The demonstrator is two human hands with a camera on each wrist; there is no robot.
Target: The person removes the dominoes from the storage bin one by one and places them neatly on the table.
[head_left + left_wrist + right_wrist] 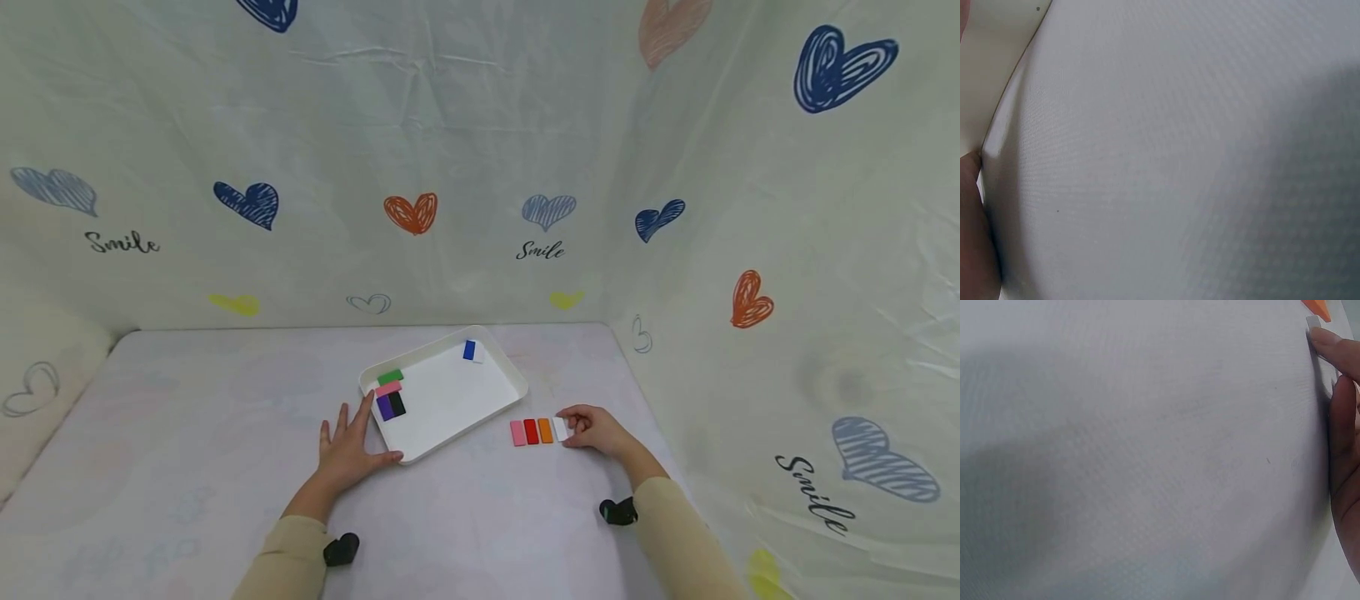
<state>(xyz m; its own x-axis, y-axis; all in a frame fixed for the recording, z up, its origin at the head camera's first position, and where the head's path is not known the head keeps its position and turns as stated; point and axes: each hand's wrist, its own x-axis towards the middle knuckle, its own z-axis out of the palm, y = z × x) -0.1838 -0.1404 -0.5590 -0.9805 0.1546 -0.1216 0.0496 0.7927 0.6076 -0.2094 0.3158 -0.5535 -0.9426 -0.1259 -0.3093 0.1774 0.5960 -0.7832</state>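
Observation:
My left hand (348, 458) lies spread at the left end of a white tray (450, 408), thumb against the near corner and index finger at the left rim. At the right, my right hand (597, 431) pinches a white tile (560, 429) between thumb and fingertips, at the right end of a short row on the table. Beside that tile are an orange tile (545, 431), a red tile (531, 432) and a pink tile (517, 433). The right wrist view shows a fingertip on the white tile's end (1313, 322).
Inside the tray's left end lie a green tile (390, 377), another pink tile (388, 388), a purple tile (385, 407) and a black tile (397, 404). A blue tile (469, 350) and a white one (478, 353) sit near its far right corner. Heart-printed curtains surround the table (187, 433).

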